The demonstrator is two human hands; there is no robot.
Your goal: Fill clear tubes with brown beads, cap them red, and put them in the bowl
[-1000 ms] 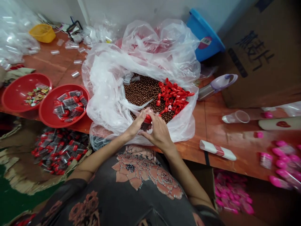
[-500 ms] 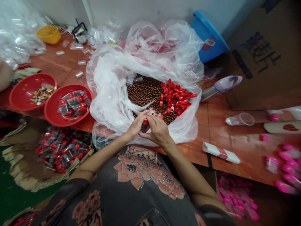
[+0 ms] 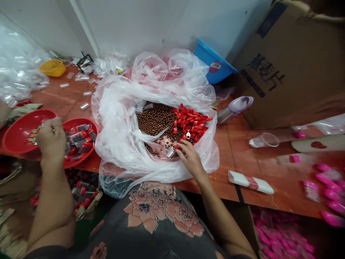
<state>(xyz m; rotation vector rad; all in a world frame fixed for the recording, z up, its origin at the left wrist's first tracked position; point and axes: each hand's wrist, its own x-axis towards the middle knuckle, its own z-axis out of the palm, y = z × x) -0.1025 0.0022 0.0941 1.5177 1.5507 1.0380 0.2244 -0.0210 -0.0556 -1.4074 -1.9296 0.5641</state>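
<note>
My left hand (image 3: 51,138) is over the two red bowls at the left, curled closed; whatever its fingers pinch cannot be made out. Beneath and beside it are small colourful wrapped pieces (image 3: 32,135) in one bowl and red-capped clear tubes of brown balls (image 3: 78,138) in the other. Inside the open plastic bag (image 3: 113,144), my right hand (image 3: 190,158) has its fingers closed at a clear plastic tube (image 3: 170,152) with a red part at its end. Brown balls (image 3: 155,120) fill the bag's middle, and a heap of red caps (image 3: 191,122) lies on them.
A blue basin (image 3: 215,64) and a large cardboard box (image 3: 291,82) stand at the back right. Near them lies a lilac-handled scoop (image 3: 237,108). Loose clear tubes (image 3: 84,106) and a yellow bowl (image 3: 52,68) are at the left. Pink-capped containers (image 3: 331,187) lie far right.
My hands were together at the bag's near edge, on a filled red-capped tube. The left has swung over to the bowls; the right has moved into the bag, at a clear tube.
</note>
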